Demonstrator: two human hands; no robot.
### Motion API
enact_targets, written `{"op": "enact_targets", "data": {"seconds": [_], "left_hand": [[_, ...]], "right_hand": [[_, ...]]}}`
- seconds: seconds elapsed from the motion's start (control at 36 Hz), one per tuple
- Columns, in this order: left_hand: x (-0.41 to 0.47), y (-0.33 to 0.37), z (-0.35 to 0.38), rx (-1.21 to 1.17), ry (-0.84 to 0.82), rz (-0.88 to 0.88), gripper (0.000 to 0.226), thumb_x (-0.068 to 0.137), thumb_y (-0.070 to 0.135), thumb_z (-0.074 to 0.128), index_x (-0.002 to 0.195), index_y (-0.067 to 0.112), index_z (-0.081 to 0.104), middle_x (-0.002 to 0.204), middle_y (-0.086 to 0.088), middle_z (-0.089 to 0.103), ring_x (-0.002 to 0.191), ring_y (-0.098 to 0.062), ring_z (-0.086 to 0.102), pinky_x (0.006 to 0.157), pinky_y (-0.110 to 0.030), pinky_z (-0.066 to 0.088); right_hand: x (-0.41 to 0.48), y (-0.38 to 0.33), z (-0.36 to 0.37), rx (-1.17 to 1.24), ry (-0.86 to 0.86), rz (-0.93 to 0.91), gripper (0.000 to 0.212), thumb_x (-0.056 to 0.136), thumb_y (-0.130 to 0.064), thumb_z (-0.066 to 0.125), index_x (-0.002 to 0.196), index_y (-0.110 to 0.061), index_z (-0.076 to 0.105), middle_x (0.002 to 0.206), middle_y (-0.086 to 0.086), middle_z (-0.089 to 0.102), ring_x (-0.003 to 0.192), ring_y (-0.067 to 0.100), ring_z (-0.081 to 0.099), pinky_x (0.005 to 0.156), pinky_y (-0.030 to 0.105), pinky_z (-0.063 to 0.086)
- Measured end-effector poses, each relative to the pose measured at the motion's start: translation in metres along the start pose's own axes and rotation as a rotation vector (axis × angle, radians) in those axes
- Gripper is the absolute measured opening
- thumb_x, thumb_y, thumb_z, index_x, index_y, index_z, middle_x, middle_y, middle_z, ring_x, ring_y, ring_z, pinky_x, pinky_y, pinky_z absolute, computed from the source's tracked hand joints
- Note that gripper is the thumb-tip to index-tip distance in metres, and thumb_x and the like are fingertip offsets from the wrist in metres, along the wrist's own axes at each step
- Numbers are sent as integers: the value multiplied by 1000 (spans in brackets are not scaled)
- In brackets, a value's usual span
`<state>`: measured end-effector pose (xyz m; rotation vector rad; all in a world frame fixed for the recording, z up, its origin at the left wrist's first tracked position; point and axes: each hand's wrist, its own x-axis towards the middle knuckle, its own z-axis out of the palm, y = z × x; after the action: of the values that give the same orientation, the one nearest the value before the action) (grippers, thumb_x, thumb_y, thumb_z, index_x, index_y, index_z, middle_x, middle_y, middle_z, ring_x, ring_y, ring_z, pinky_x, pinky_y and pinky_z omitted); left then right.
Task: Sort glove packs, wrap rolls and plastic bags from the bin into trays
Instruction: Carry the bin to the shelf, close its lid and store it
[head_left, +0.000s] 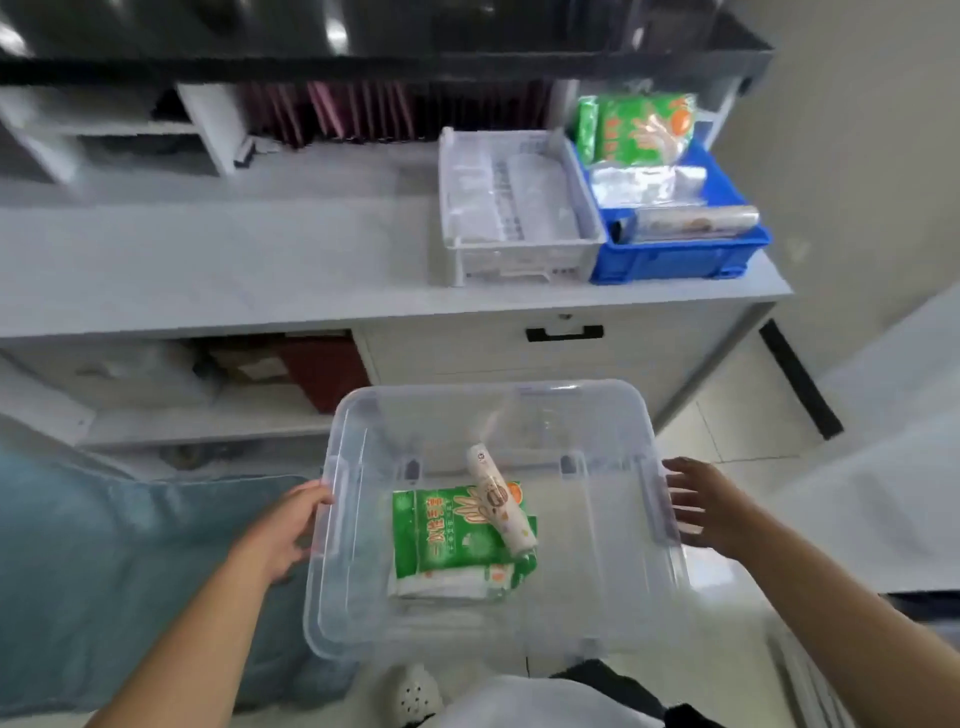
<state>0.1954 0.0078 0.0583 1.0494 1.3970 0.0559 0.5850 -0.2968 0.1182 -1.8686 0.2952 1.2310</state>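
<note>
A clear plastic bin (613, 618) sits low in front of me. Inside it lie green glove packs (441, 535) with a white wrap roll (496, 496) across them. My left hand (283, 530) grips the bin's left rim. My right hand (704, 501) is spread open by the right rim handle, fingers apart. On the counter stand a white slotted tray (519, 260) with clear plastic bags (498, 202) and a blue tray (680, 257) holding a green glove pack (639, 127), a clear bag (647, 184) and a wrap roll (691, 222).
The grey counter (234, 260) runs across the view, with a drawer with a black handle (564, 332) below and open shelves (208, 421) to the left. A blue cushion (119, 571) lies at the left. A white shoe (415, 693) shows on the tiled floor.
</note>
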Motion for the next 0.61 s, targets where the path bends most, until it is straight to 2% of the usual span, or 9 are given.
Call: {"op": "enact_targets", "data": {"seconds": [0.06,0.17,0.28,0.33,0.42,0.47,0.5,0.56,0.61], "left_hand": [[5,32,54,111,-30,25,34,86,20,58,119,27,65,119,-7,63,111,-31,57,86,-44,50],[10,93,184,346,-98,70,37,84,17,57,119,23,64,107,-6,56,103,-30,54,88,-42,45],[7,147,323,625,-235,123,27,83,19,57,107,27,66,113,-6,60,100,-26,55,76,-34,46],[2,170,391,736,-262,172,27,83,19,58,108,24,66,105,-7,62,89,-24,59,67,-30,48],[-16,204,482,900,-303,267,12,83,17,58,93,22,64,85,-5,55,64,-19,50,44,-18,40],[-30,225,537,1010,-358,319,12,86,17,57,96,21,63,88,-5,51,64,-18,47,36,-16,36],[-36,235,562,1053,-381,347,14,87,18,57,101,20,62,94,-6,51,72,-20,50,39,-19,40],[-46,254,611,1109,-429,410,18,88,21,59,105,18,63,100,-9,56,86,-25,55,60,-29,49],[-54,272,656,1147,-458,486,18,87,25,62,103,17,64,97,-12,59,87,-26,57,69,-33,46]], "right_hand": [[2,14,-53,92,37,28,24,83,-37,61,86,-14,63,82,6,57,75,24,56,70,33,48],[2,56,-155,307,154,93,26,84,-38,62,90,-13,62,87,7,59,77,24,58,71,34,49],[-4,105,-235,512,334,80,40,83,-37,66,112,-9,60,107,12,63,92,29,60,78,40,50],[-11,123,-268,612,407,84,45,83,-35,67,118,-9,59,108,12,63,93,30,60,80,42,51],[-30,137,-307,726,410,116,30,84,-34,62,103,-11,63,85,7,65,70,23,62,56,29,49],[-42,144,-325,821,433,123,24,85,-31,62,94,-9,65,75,9,67,60,24,64,47,26,49],[-46,147,-331,865,451,120,23,84,-30,62,94,-9,65,75,10,66,61,24,63,47,27,50],[-54,149,-337,947,484,121,18,85,-28,60,89,-10,63,71,7,63,62,22,60,44,24,51],[-61,147,-341,1020,508,117,15,87,-26,59,81,-13,61,55,3,65,58,19,60,42,22,49]]}}
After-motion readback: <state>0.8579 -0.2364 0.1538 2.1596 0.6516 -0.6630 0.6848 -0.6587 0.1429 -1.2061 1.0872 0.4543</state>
